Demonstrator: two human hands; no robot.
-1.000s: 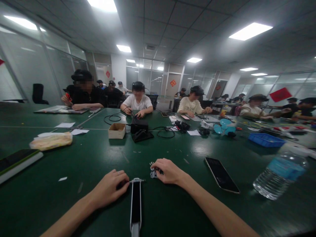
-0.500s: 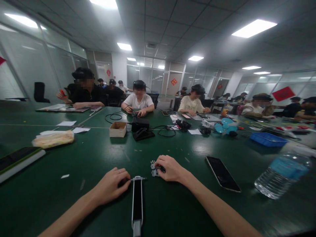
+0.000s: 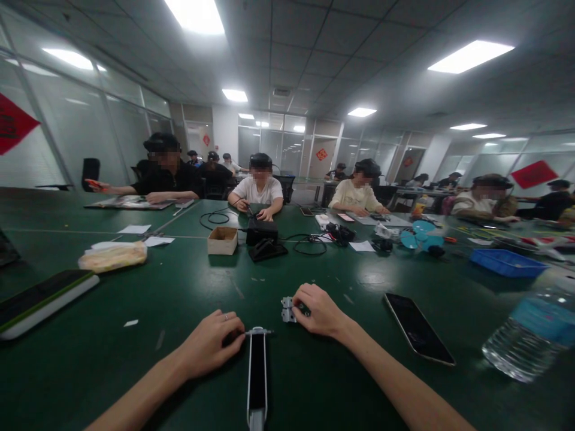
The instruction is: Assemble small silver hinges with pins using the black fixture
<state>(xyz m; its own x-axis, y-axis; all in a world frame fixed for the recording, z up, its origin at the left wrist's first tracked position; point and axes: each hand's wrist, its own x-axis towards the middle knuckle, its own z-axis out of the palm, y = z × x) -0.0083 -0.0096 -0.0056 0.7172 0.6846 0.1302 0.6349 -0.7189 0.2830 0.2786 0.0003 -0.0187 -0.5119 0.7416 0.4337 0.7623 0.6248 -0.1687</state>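
Toward the near edge of the green table, head view: both your bare hands are over the surface, a gap between them, forearms reaching in from the near edge.
Left hand: back up, fingers curled; you pinch the left end of a thin cross rod between thumb and forefinger.
Long tool: slim dark strip in a white frame, its grey end toward the near edge; the cross rod sits at its far end.
Right hand: slightly nearer the far edge than the left; arched, thumb and fingers pinching a metal bracket.
Metal bracket: small, silver, its left part showing past your fingertips, beyond and right of the long tool; cannot tell whether it touches the surface.
Right side: black phone lying flat; water bottle past it toward the right edge; blue tray farther back.
Left side: green-trimmed slab toward the left edge; paper scrap; wrapped yellowish bundle.
Mid-table: small open box just beside a black device; blue fan to their right.
Far edge: person in white, seated opposite you, hands at the black device.
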